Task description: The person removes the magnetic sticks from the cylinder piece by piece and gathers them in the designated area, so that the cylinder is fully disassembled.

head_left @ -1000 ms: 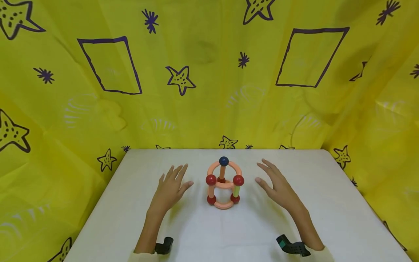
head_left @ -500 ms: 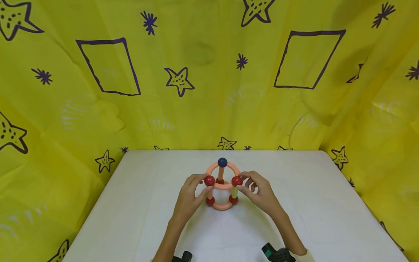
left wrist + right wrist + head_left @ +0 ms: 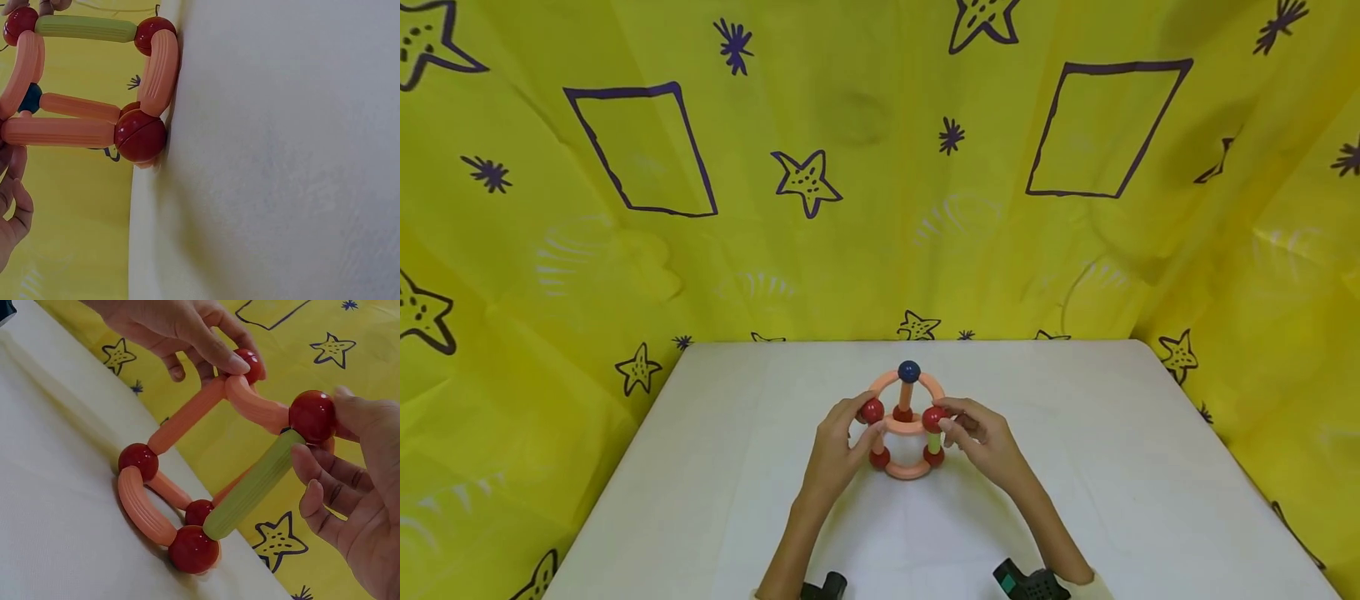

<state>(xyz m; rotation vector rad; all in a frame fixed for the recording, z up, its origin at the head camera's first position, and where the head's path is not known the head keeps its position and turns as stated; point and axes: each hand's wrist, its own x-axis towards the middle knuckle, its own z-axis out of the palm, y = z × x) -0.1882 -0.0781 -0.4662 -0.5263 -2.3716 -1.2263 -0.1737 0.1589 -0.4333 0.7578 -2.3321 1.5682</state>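
A toy frame of balls and rods (image 3: 908, 471) stands upright on the white table, near its middle. Orange rods, some curved, link red balls, with one dark blue ball (image 3: 909, 372) on top at the back. My left hand (image 3: 832, 454) pinches the upper left red ball (image 3: 872, 411) between thumb and fingers. On the other side, my right hand (image 3: 996, 450) grips the upper right red ball (image 3: 934, 418). Beneath that ball, a straight green rod (image 3: 253, 484) runs down to a lower red ball (image 3: 194, 550). The lower balls sit on the tabletop.
The white tabletop (image 3: 700, 467) spreads around the frame. A yellow sheet (image 3: 880, 250) with drawn stars and outlined shapes rises behind the table and along both sides. Dark devices (image 3: 1033, 583) are strapped at the wrists.
Both hands have come inward from either side of the frame and taken hold of its upper red balls. Since half a second ago, those two balls have shifted slightly left.
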